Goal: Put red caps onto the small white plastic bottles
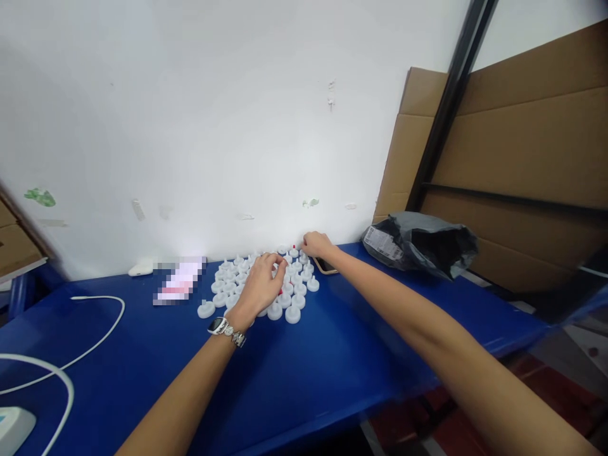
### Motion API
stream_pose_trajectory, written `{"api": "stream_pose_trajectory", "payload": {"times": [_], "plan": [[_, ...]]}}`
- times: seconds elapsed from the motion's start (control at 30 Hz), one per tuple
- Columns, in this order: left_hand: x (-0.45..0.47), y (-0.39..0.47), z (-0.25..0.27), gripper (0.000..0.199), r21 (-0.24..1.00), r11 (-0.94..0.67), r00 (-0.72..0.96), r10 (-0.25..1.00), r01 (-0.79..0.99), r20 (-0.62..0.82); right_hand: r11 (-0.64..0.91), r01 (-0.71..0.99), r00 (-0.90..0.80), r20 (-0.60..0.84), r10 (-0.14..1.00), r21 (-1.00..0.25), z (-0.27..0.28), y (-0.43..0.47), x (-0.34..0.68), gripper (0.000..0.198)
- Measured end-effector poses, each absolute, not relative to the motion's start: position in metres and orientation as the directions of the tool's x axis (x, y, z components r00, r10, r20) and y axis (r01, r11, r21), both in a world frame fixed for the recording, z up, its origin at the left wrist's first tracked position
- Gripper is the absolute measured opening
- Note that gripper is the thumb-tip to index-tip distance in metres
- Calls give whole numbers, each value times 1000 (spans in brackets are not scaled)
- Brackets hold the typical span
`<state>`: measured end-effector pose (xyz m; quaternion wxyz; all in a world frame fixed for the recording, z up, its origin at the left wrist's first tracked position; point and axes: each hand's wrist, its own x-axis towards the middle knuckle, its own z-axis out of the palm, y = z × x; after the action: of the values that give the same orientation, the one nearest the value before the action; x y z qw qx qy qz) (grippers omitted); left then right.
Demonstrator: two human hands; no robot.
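Note:
Many white nozzle caps (293,314), round at the base with a thin spout on top, stand close together on the blue table (285,380). A few show red tips. Over the middle of the group is my left hand (263,283), its fingers and thumb bent inward; whatever they hold, if anything, is too small to make out. A watch (219,325) is on that wrist. At the back right edge of the caps, my right hand (317,244) is closed, with its fingertips hidden among the caps. Just beneath it lies a phone (325,266), partly covered by the wrist.
A grey plastic mailing bag (427,244) lies at the back right, before cardboard sheets (527,139) and a black post (451,95). On the left are a white cable (121,316), a white device (16,427), a small white object (141,268) and a blurred-out item (180,282).

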<state>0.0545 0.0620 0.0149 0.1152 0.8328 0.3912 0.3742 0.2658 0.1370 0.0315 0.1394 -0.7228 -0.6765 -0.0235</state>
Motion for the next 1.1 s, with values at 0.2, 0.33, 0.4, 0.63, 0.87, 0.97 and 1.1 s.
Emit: {"api": "stream_pose_trajectory", "payload": {"times": [0.2, 0.33, 0.4, 0.63, 0.87, 0.97, 1.1], "plan": [[34, 44, 28, 29, 581, -621, 342, 780, 527, 524, 93, 936, 69, 435, 898, -340, 48, 90, 247, 37], [26, 29, 33, 35, 692, -570, 301, 822, 443, 484, 383, 563, 43, 488, 872, -732, 42, 50, 202, 43], [24, 27, 30, 34, 736, -550, 295, 835, 395, 465, 420, 362, 12, 455, 890, -832, 34, 39, 178, 41], [26, 30, 15, 29, 826, -500, 170, 866, 262, 471, 457, 367, -44, 476, 879, -810, 12, 25, 145, 38], [39, 15, 27, 22, 716, -598, 148, 794, 360, 590, 496, 231, 29, 516, 856, -837, 21, 16, 142, 38], [44, 13, 30, 20, 656, -619, 115, 759, 432, 641, 480, 142, 104, 495, 862, -866, 24, 16, 138, 37], [37, 17, 37, 18, 567, -624, 54, 697, 537, 715, 467, 160, 206, 492, 846, -870, 28, 16, 148, 35]]}}
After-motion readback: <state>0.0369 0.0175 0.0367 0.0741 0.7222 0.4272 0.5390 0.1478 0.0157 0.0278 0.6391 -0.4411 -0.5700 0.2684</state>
